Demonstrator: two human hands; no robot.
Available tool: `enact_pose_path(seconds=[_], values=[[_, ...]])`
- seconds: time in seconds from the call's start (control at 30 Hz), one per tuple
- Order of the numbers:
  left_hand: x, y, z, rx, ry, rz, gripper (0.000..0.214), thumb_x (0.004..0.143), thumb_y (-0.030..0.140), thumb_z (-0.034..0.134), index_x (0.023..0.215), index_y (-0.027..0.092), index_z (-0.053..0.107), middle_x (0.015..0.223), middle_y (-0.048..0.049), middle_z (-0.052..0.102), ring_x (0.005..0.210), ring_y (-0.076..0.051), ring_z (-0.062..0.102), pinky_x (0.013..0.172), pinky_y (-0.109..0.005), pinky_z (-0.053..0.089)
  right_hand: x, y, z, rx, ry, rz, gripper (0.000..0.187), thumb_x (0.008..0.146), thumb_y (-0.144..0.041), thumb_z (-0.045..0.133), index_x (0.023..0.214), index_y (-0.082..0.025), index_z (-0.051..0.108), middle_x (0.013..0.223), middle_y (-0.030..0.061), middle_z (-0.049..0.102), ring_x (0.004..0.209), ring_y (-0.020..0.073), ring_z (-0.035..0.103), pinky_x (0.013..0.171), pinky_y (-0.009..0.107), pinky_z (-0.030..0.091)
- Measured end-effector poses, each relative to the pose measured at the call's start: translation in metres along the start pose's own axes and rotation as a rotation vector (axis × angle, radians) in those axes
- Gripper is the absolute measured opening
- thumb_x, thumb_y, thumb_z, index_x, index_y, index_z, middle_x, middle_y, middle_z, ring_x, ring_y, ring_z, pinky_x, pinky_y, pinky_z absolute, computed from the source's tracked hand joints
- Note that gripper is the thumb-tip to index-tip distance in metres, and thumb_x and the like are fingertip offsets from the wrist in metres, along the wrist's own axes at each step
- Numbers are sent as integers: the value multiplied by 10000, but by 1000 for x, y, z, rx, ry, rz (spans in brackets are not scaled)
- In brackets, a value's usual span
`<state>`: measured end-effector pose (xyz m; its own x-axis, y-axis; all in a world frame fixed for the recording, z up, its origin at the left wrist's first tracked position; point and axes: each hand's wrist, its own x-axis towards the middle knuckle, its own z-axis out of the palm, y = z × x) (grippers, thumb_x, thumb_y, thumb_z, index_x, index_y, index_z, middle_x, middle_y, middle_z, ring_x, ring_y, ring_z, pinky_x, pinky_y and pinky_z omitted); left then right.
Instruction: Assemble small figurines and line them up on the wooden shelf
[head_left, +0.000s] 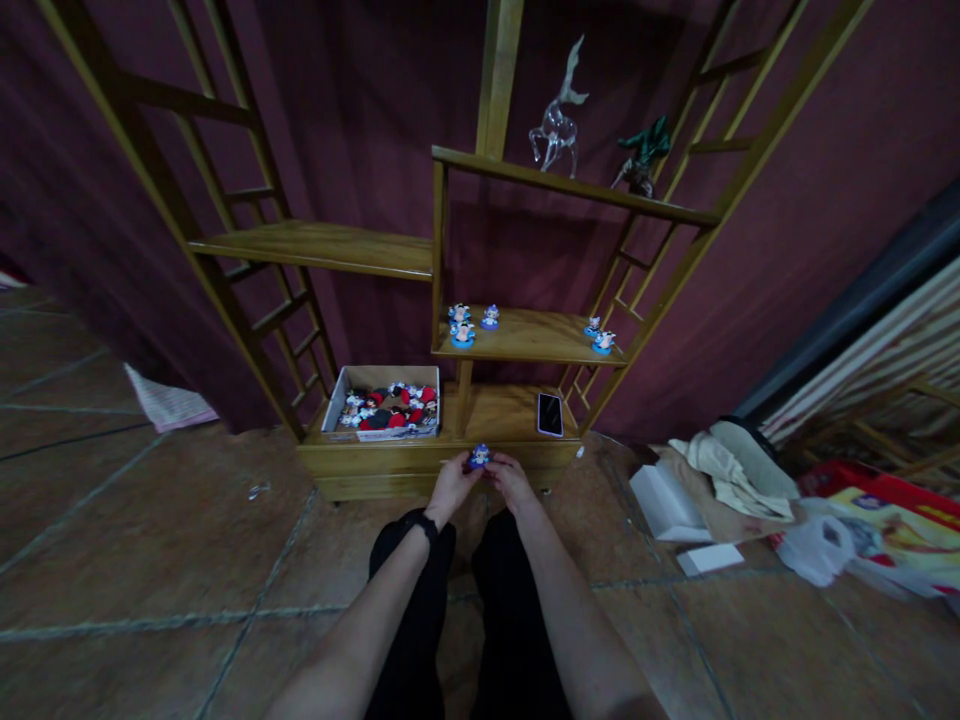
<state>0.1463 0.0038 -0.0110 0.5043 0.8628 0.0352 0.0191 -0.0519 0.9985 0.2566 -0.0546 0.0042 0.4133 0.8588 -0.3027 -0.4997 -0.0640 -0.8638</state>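
Both my hands meet in front of the wooden shelf unit (390, 462). My left hand (451, 487) and my right hand (511, 481) pinch one small blue figurine (479, 456) between their fingertips, just above the lowest shelf's front edge. A black band circles my left wrist. On the middle shelf (534, 340) stand several similar blue figurines (462, 333), with two more (602, 341) at its right end. A white box (382, 402) of mixed red and blue figurines sits on the bottom shelf to the left.
A phone (550, 414) lies flat on the bottom shelf at the right. A glass deer (556, 122) and a green figure (642, 152) stand on the top shelf. Cloths, white boxes and bags (720, 480) clutter the tiled floor to the right. My knees are below.
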Motion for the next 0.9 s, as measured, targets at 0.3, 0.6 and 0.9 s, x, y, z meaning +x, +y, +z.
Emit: enact_pose_path(seconds=[0.3,0.6,0.9], values=[[-27,11,7,503,48,277,391,761,129,516,1147,175,559,1030,-142,563,1008,-266,524,906,-318,322,5,5,-14,-80,-4,-46,339,486,-163,624,822,-207,640,716,-21,670,665,154,598,634,276,474],[-36,24,8,1335,-81,479,513,821,66,337,1333,73,334,1067,-181,546,985,-254,518,843,-380,356,4,5,-20,-127,-38,-72,450,473,-114,581,908,-213,639,906,8,671,809,169,592,701,289,486],[-38,24,8,1380,-74,541,478,820,52,322,1292,44,393,992,-173,588,973,-250,520,963,-437,264,4,4,-23,-164,-89,-37,419,488,-110,597,891,-218,640,934,9,672,829,165,590,716,289,483]])
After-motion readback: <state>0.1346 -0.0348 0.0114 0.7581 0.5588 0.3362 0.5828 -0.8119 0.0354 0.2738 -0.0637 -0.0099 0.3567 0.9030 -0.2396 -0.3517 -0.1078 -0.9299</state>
